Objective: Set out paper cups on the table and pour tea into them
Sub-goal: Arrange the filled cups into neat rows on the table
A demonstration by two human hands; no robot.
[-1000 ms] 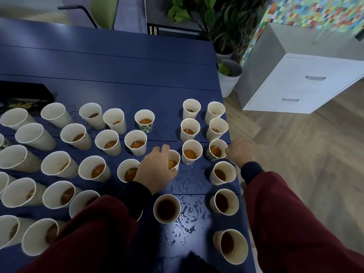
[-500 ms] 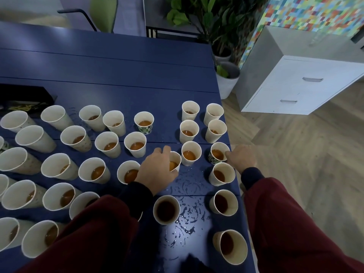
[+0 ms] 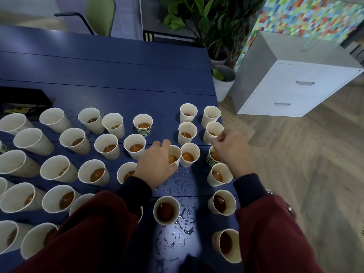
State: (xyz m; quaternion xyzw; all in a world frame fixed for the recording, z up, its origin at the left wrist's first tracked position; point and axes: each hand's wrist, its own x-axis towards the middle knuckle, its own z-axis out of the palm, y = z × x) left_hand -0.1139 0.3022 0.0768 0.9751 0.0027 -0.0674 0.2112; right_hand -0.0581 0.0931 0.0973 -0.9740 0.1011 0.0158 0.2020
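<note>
Several white paper cups with brown tea stand in rows on the dark blue table (image 3: 118, 75). My left hand (image 3: 155, 166) grips one tea-filled cup (image 3: 175, 151) in the middle, fingers curled round its left side. My right hand (image 3: 232, 154) is at the table's right edge with its fingertips bunched on the near rim of another cup (image 3: 212, 129), pinching it. The hand partly covers a green-patterned cup (image 3: 209, 160) beneath it. Both sleeves are dark red with navy cuffs.
Tea droplets (image 3: 181, 186) lie on the table between the near cups. A black box (image 3: 23, 99) sits at the far left. Off the right edge are a potted plant (image 3: 224, 81) and a white drawer cabinet (image 3: 295, 89). A green chair (image 3: 100, 14) stands behind.
My right hand moved forward from the patterned cup to the rim of the cup one row farther. My left hand stayed on its cup.
</note>
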